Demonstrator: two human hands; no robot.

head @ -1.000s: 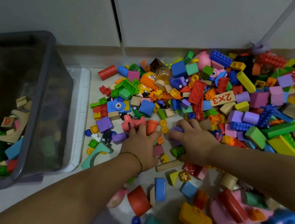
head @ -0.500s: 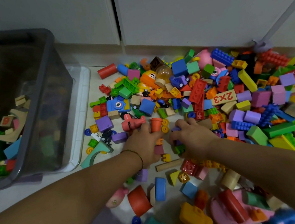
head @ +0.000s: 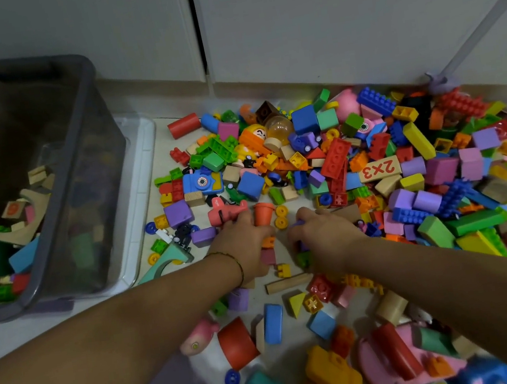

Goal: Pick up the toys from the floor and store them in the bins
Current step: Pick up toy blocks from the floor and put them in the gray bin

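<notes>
Head cam looking down at the floor point(head: 22, 338), and wow, what a mess. The toys point(head: 339, 160) are a big heap of plastic bricks and wooden blocks filling the middle and right of the frame, with more spilling along the bottom edge.

The grey bin point(head: 85, 117) sits in the upper left with some wooden blocks point(head: 29, 207) already in the bottom of it, well apart from the heap.

Both arms reach into the middle of the pile. The left hand point(head: 243, 242) lies knuckles up, fingertips against a pink toy point(head: 225, 212) and an orange cup point(head: 263, 213); honestly can't tell if it's gripping anything. The right hand point(head: 323, 234) is just beside it, fingers curled round a purple block point(head: 297, 223). A "2x3" block point(head: 379, 169) lies further up right.
</notes>
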